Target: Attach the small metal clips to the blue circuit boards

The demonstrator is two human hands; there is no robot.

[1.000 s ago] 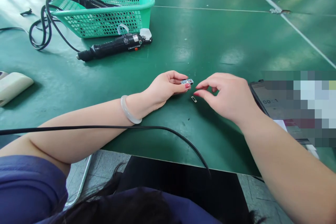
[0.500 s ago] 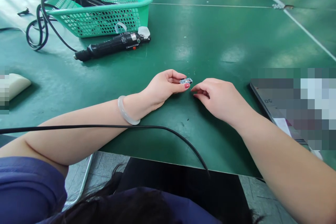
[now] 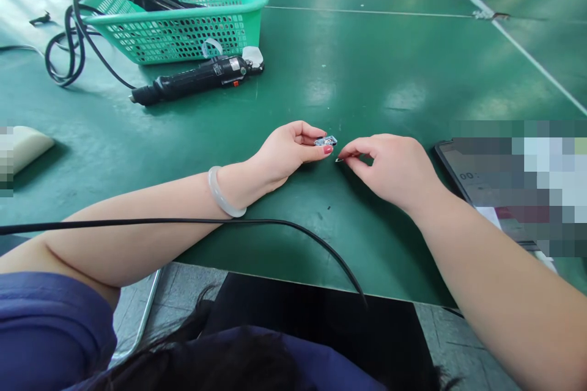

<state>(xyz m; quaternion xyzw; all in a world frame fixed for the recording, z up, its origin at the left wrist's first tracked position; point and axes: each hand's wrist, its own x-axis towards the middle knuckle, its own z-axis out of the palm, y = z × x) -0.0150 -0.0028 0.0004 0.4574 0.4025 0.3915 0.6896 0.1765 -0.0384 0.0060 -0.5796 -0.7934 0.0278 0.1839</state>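
Between the thumb and fingers of my left hand [image 3: 293, 149] is a small silvery-blue part [image 3: 326, 142], too small to make out in detail. Just to its right, my right hand [image 3: 389, 165] pinches a tiny pale piece [image 3: 339, 160] at its fingertips. The two hands are close together above the green table [image 3: 284, 244], without touching. A whitish bangle sits on my left wrist.
A green basket [image 3: 169, 36] with black items stands at the back left. A black electric screwdriver [image 3: 192, 79] lies before it, its cable coiled to the left. A black cable [image 3: 275, 221] crosses above my left forearm. A dark-framed device [image 3: 477, 189] lies at the right.
My right hand has shifted slightly right, and its thumb and fingertip have come together. A tiny pale piece now shows between them. My left hand has hardly moved.
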